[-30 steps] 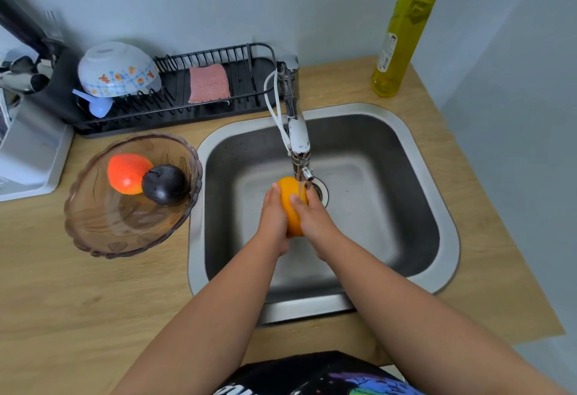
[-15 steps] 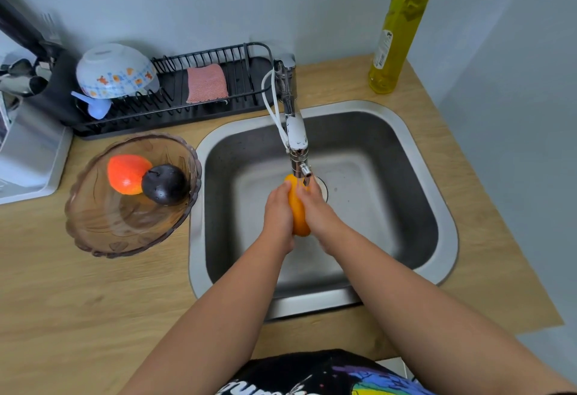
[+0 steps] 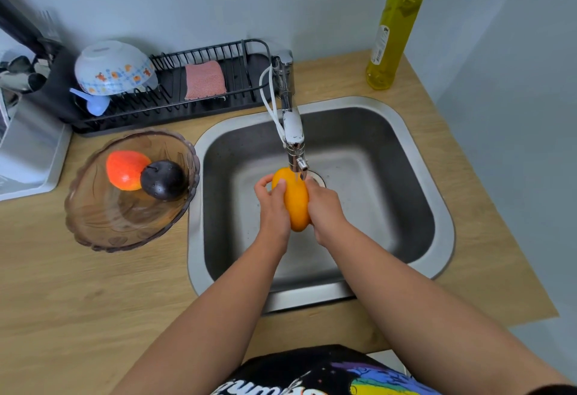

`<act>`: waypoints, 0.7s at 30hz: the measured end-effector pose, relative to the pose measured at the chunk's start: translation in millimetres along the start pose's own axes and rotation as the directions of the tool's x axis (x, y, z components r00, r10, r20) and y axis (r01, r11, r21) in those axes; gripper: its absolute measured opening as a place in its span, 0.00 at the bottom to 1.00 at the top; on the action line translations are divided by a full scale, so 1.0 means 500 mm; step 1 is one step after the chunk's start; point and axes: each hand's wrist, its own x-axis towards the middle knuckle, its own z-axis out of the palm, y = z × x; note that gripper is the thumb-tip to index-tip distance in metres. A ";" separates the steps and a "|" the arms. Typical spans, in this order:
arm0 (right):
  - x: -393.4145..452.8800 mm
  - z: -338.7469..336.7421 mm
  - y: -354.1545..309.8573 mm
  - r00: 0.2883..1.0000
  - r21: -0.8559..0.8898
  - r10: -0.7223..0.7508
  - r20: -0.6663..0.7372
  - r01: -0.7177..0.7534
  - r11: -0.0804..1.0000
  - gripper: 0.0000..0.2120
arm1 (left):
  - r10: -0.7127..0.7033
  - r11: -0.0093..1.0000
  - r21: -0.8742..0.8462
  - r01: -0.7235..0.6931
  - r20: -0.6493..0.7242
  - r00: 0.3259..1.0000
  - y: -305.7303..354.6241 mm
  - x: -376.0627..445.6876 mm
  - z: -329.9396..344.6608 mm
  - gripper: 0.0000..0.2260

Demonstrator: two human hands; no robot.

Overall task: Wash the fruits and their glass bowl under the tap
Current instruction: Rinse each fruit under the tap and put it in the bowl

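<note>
Pressing my left hand [image 3: 272, 207] and right hand [image 3: 324, 207] around the smooth orange fruit [image 3: 295, 199], I hold it under the chrome tap [image 3: 295, 141] over the steel sink [image 3: 437, 195] so water rinses it.

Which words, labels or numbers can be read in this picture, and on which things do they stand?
None can be read for certain.
Yellow bottle: its white label bears print, too small to read.
Upturned bowl: a small mark on its base, blurred.
Black shirt: white letters, cut off by the lower edge.
</note>
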 end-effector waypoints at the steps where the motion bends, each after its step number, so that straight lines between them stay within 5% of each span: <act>1: -0.001 0.003 0.010 0.997 -0.032 -0.059 -0.040 0.058 0.998 0.13 | -0.029 0.999 -0.015 0.029 -0.009 1.000 0.000 0.000 -0.001 0.10; 4: -0.010 0.001 0.032 0.928 -0.198 -0.362 -0.092 0.339 0.920 0.12 | -0.058 0.998 -0.033 0.058 -0.008 0.998 -0.007 -0.001 0.000 0.07; 6: -0.017 0.004 0.041 0.890 -0.261 -0.456 0.010 0.442 0.858 0.14 | -0.062 0.997 -0.046 0.059 -0.052 0.997 -0.005 -0.001 0.003 0.03; 8: -0.020 0.017 0.052 0.892 -0.269 -0.438 0.106 0.450 0.852 0.18 | -0.050 0.998 -0.051 0.046 -0.087 0.995 -0.001 0.003 0.006 0.05; 17: -0.003 0.005 0.025 0.958 -0.169 -0.287 0.026 0.287 0.943 0.18 | 0.050 0.996 0.067 -0.055 0.085 0.995 -0.003 -0.015 -0.003 0.19; 21: -0.013 0.002 0.045 0.940 -0.128 -0.328 0.091 0.338 0.933 0.18 | 0.090 0.992 0.086 -0.097 0.082 0.993 0.008 -0.027 -0.002 0.16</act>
